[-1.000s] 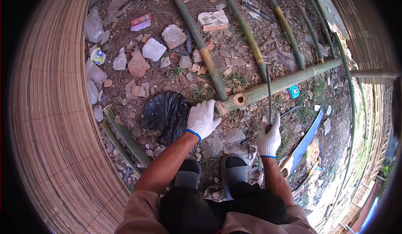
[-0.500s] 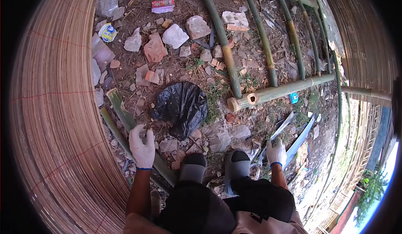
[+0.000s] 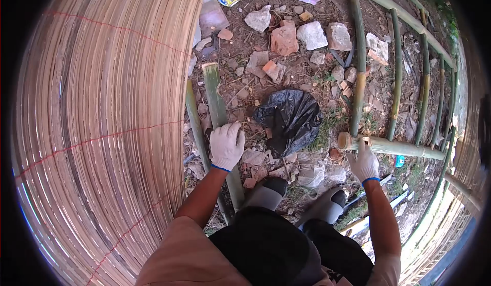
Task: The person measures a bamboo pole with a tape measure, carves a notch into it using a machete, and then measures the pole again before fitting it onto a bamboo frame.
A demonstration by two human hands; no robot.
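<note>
Your left hand (image 3: 227,147), gloved, lay curled over the thick green pole (image 3: 215,99), though whether it had closed firmly there you could not have told from this view. Your right hand (image 3: 365,164) was wide, thumb apart from the fingers, its fingertips at the holed end of the bamboo rail (image 3: 404,148), with nothing visible in its grasp. The pole lay beside a thinner pole (image 3: 197,125), near the slatted screen (image 3: 112,102); the rail ran along the near side of the runged frame (image 3: 360,56). If you had lifted the pole by a loose hold, its round, smooth surface could have rolled in the glove, and its far end could have swung into the screen or snagged the black plastic bag (image 3: 292,125). Its near end lay close to your shoe (image 3: 267,193), so a slip could have knocked your foot. Stones (image 3: 285,39) and rubble made footing uneven, and the saw (image 3: 354,227) lay just beyond your other shoe, where a sideways step could have met it. Pushing fingertips into the hole could have caught the glove on its cut edge.
</note>
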